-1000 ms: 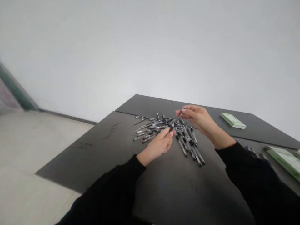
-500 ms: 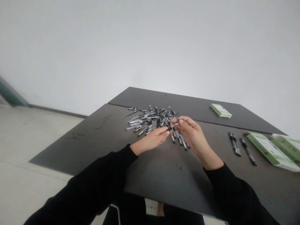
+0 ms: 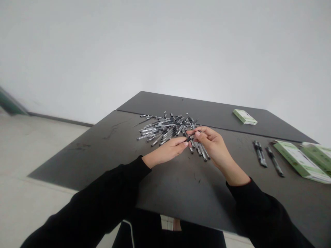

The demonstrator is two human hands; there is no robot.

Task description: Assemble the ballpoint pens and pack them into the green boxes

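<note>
Pinching one pen (image 3: pixel 190 138) with left hand (image 3: pixel 168 151) and right hand (image 3: pixel 212 144), inward of the tabletop's (image 3: pixel 170 187) near edge; at risk of slipping if pushed askew, then of mixing into the pile (image 3: pixel 169 128), farther from that edge.

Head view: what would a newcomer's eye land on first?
The pile of pens in the middle of the dark table. At its near side, the left hand and right hand meet at a slim dark piece. Then the green-and-white boxes: two at far right, one farther back.
</note>
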